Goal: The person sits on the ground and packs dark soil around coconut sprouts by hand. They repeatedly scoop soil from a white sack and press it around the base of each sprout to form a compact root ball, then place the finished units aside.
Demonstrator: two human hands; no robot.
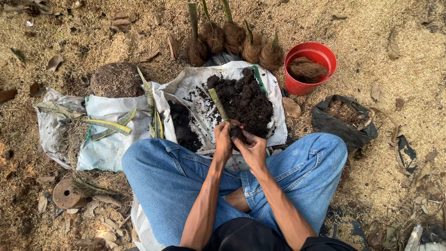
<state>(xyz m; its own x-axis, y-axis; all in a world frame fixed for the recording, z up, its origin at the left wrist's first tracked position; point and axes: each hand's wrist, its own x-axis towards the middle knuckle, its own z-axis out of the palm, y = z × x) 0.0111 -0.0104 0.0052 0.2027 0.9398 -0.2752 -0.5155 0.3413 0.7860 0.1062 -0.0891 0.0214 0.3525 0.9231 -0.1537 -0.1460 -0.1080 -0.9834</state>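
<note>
at frame centre, left hand [223, 139] grasps a leaf cutting [218, 105]; right hand [251, 148] presses soil [246, 100] around its base, over the white sack [195, 83].

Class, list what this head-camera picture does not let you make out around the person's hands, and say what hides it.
- Base of the green cutting: head view, wrapped by the left hand and right hand.
- Bottom of the red plastic bucket: covered by brown fibre.
- Black bag's contents: too small.

Red bucket [302, 86] holding fibre; black bag [332, 128]; five wrapped cuttings [234, 44] behind.
</note>
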